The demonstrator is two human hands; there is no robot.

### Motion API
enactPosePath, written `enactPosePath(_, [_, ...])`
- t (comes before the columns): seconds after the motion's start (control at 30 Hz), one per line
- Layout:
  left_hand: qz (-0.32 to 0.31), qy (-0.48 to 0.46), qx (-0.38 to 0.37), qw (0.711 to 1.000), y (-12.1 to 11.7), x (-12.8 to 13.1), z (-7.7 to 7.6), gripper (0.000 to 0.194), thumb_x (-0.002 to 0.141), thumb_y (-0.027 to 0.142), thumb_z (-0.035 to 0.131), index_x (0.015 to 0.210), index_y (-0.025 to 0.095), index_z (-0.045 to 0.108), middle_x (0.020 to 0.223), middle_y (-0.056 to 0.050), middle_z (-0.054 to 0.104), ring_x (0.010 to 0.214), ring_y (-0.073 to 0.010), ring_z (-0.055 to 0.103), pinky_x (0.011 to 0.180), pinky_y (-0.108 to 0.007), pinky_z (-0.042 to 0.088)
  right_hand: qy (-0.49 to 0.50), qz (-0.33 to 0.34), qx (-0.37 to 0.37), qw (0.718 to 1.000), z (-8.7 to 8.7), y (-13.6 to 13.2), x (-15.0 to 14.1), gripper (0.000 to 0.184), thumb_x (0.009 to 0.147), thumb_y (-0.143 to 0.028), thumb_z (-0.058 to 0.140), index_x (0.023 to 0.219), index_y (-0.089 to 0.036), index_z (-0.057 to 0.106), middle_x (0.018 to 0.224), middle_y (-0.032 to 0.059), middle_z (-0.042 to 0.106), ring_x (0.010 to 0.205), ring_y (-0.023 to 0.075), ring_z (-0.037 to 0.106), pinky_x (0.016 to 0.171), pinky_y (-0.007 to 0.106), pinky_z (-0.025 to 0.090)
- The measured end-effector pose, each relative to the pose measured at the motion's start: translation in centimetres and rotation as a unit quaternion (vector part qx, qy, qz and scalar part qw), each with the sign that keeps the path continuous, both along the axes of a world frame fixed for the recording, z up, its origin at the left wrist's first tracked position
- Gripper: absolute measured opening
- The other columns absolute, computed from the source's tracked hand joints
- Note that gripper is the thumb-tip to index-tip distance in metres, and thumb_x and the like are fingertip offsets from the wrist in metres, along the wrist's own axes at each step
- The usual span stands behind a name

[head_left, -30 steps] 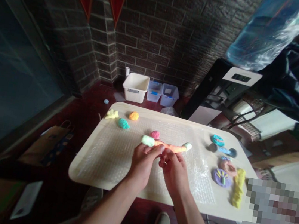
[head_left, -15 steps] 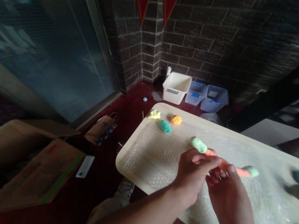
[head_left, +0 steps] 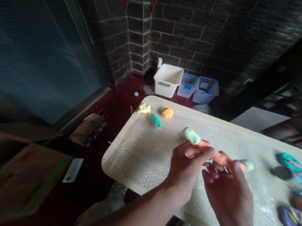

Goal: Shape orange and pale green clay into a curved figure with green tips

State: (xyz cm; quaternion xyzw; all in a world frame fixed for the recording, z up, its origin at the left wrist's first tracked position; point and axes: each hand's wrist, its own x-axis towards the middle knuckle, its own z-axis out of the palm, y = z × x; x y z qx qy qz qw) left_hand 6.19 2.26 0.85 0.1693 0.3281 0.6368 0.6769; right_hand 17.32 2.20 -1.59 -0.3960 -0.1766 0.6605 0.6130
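An orange roll of modelling clay point(head_left: 220, 159) with pale green lumps at both ends is held up over the table by both hands. My left hand point(head_left: 187, 162) pinches it near the larger green end point(head_left: 192, 135), thumb on top. Closed on the other half is my right hand point(head_left: 227, 188), its thumb by the smaller green end point(head_left: 247, 165). Beyond them, on the bubble wrap point(head_left: 144, 154), lie a teal clay lump point(head_left: 156, 120), an orange clay ball point(head_left: 167, 112) and a pale yellow clay piece point(head_left: 144, 108).
Finished-looking clay shapes lie at the table's right, among them a teal disc point(head_left: 290, 162) and a purple disc point(head_left: 295, 223). Behind the table point(head_left: 112, 156) stand a white bin point(head_left: 168, 80) and clear boxes point(head_left: 206, 90). A cardboard box point(head_left: 20, 180) and paper bag point(head_left: 87, 127) are at left.
The view has turned to the right, bringing more clay shapes at the table's right into sight. Both hands still hold the clay roll, with the right thumb closer to its right end.
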Motion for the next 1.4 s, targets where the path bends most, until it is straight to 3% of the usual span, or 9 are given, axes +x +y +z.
enactPosePath(0.13, [0.026, 0.027, -0.013, 0.999, 0.3, -0.3, -0.7, 0.029, 0.08, 0.03, 0.084, 0.102, 0.015, 0.072, 0.099, -0.006, 0.074, 0.078, -0.0129, 0.068, 0.07, -0.025, 0.051, 0.0, 0.002, 0.002, 1.0, -0.1, 0.2, -0.6, 0.04, 0.068, -0.043, 0.097, 0.094, -0.018, 0.081, 0.072, -0.0016, 0.067, 0.056, 0.0069, 0.054, 0.05, 0.016, 0.049])
enactPosePath(0.3, [0.007, 0.028, -0.012, 1.0, 0.7, -0.8, -1.2, 0.024, 0.086, 0.028, 0.08, 0.105, 0.015, 0.073, 0.104, -0.007, 0.074, 0.087, -0.0146, 0.068, 0.074, -0.025, 0.05, 0.014, 0.018, 0.028, 0.999, -0.6, 0.5, -1.0, 0.034, 0.075, -0.042, 0.093, 0.095, -0.017, 0.082, 0.067, -0.0017, 0.064, 0.057, 0.0079, 0.053, 0.051, 0.016, 0.049])
enactPosePath(0.57, [0.011, 0.041, -0.027, 0.999, 1.6, -1.1, -1.4, 0.022, 0.081, 0.03, 0.086, 0.096, 0.016, 0.077, 0.11, -0.009, 0.076, 0.097, -0.0192, 0.069, 0.078, -0.027, 0.049, -0.011, 0.044, 0.046, 0.998, -1.1, 1.4, -1.0, 0.028, 0.083, -0.044, 0.086, 0.098, -0.021, 0.082, 0.069, -0.0018, 0.061, 0.058, 0.0082, 0.052, 0.052, 0.017, 0.046])
enactPosePath(0.8, [0.007, 0.059, -0.031, 0.998, 1.7, -0.6, -2.1, 0.024, 0.084, 0.033, 0.083, 0.101, 0.015, 0.08, 0.116, -0.011, 0.076, 0.1, -0.0198, 0.069, 0.078, -0.027, 0.051, -0.046, 0.042, 0.051, 0.997, -1.5, 1.8, -0.9, 0.024, 0.087, -0.045, 0.081, 0.092, -0.022, 0.079, 0.07, -0.0012, 0.06, 0.059, 0.0104, 0.051, 0.053, 0.021, 0.046])
enactPosePath(0.93, [0.008, 0.048, -0.041, 0.998, 1.6, -0.6, -1.7, 0.024, 0.082, 0.029, 0.083, 0.101, 0.015, 0.078, 0.12, -0.012, 0.075, 0.109, -0.0237, 0.069, 0.081, -0.028, 0.051, -0.068, 0.033, 0.065, 0.995, -1.5, 1.7, -0.7, 0.018, 0.089, -0.039, 0.078, 0.095, -0.022, 0.079, 0.075, -0.0003, 0.062, 0.06, 0.0111, 0.049, 0.054, 0.022, 0.045])
enactPosePath(1.17, [0.027, 0.081, -0.059, 0.995, 1.7, -0.9, -1.5, 0.025, 0.082, 0.022, 0.073, 0.106, 0.015, 0.076, 0.122, -0.012, 0.075, 0.115, -0.0259, 0.069, 0.087, -0.031, 0.05, -0.092, 0.003, 0.049, 0.995, -1.4, 1.7, -1.0, 0.024, 0.089, -0.045, 0.079, 0.093, -0.021, 0.078, 0.083, 0.0019, 0.065, 0.062, 0.012, 0.052, 0.052, 0.024, 0.044])
enactPosePath(1.4, [0.047, 0.105, -0.027, 0.993, 1.5, -1.1, -2.0, 0.022, 0.09, 0.029, 0.073, 0.107, 0.019, 0.064, 0.127, -0.012, 0.075, 0.121, -0.0252, 0.07, 0.089, -0.03, 0.05, -0.157, 0.013, 0.077, 0.984, -1.1, 1.4, -1.0, 0.018, 0.086, -0.04, 0.082, 0.087, -0.022, 0.081, 0.075, 0.002, 0.064, 0.061, 0.0136, 0.053, 0.052, 0.027, 0.042])
